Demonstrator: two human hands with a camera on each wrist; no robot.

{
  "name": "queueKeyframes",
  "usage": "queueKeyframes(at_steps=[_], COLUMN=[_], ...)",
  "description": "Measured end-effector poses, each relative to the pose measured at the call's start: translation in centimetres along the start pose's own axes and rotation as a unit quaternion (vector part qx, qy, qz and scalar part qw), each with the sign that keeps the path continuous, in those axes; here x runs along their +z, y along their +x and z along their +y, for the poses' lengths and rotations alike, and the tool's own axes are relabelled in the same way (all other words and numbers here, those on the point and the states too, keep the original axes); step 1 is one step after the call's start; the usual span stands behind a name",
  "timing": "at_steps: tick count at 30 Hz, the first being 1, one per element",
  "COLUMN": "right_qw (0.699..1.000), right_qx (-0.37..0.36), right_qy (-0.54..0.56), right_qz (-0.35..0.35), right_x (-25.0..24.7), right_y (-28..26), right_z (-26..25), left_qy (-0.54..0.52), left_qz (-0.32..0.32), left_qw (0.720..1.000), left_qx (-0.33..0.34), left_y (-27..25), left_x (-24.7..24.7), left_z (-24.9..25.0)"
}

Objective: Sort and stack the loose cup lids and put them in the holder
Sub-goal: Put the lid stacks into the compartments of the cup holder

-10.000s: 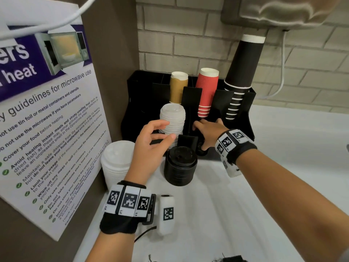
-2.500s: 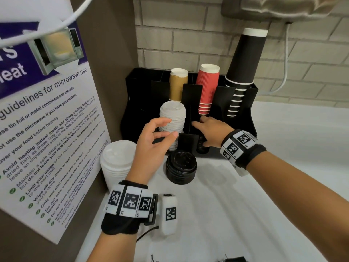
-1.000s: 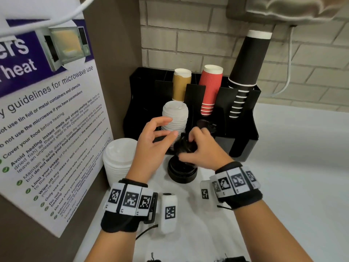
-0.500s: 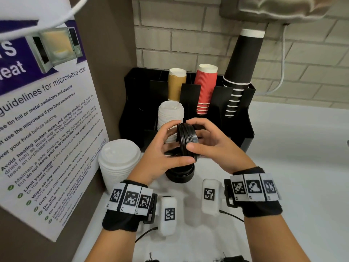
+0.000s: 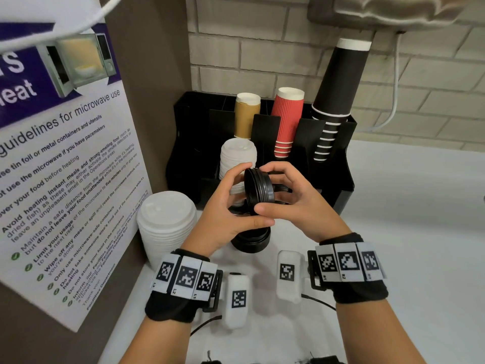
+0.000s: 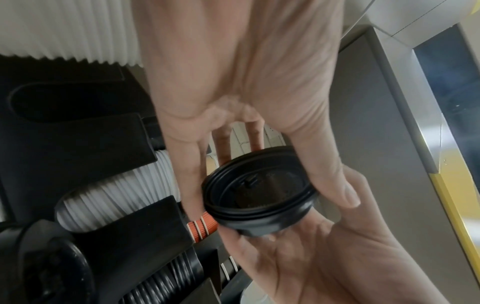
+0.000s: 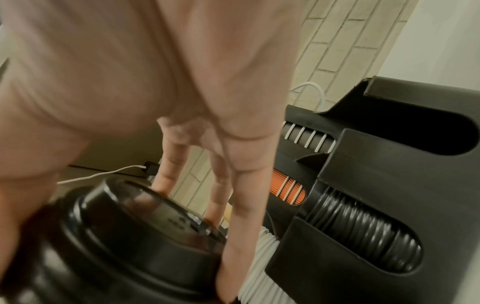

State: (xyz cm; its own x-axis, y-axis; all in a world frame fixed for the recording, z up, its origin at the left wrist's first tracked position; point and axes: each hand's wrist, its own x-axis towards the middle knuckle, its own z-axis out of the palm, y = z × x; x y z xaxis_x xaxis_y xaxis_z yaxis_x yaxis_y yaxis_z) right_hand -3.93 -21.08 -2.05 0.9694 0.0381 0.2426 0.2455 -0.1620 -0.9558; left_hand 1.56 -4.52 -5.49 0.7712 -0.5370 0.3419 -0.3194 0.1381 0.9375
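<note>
A small stack of black lids [image 5: 258,189] is held on edge between both hands in front of the black holder [image 5: 341,179]. My left hand [image 5: 231,203] grips its left side, thumb under the rim. My right hand [image 5: 286,195] curls round its right side. The left wrist view shows the hollow underside of the black lids [image 6: 259,195]; the right wrist view shows the top of the black lids [image 7: 135,236]. Below the hands a second stack of black lids [image 5: 250,240] stands on the counter. White lids [image 5: 237,161] fill a holder slot, and a bigger white lid stack [image 5: 166,227] stands at the left.
The holder carries a brown cup stack [image 5: 246,114], a red one [image 5: 287,119] and a tall black one [image 5: 338,93]. A microwave poster [image 5: 57,164] on a panel closes the left side. Brick wall stands behind; white counter [image 5: 406,232] extends to the right.
My right hand drew a few black lids out of the holder's front slot and carried them toward me. Half a second ago my left hand joined it; both now hold them, barely moved since.
</note>
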Motion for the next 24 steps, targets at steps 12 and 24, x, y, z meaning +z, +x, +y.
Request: queueKeyframes(at_steps=[12,24], right_qw=[0.963,0.886], right_qx=[-0.045,0.05], right_qy=[-0.057,-0.461], right_qz=[0.259,0.014], right_x=[-6.4,-7.5], right_y=[5.1,8.7], right_z=[0.6,2.9], left_qy=[-0.007,0.006], left_qz=[0.174,0.185], left_qw=[0.985,0.983], left_qx=[0.006,0.001], left_y=[0.2,0.6], left_x=[-2.0,-1.6], left_z=[0.6,0.9])
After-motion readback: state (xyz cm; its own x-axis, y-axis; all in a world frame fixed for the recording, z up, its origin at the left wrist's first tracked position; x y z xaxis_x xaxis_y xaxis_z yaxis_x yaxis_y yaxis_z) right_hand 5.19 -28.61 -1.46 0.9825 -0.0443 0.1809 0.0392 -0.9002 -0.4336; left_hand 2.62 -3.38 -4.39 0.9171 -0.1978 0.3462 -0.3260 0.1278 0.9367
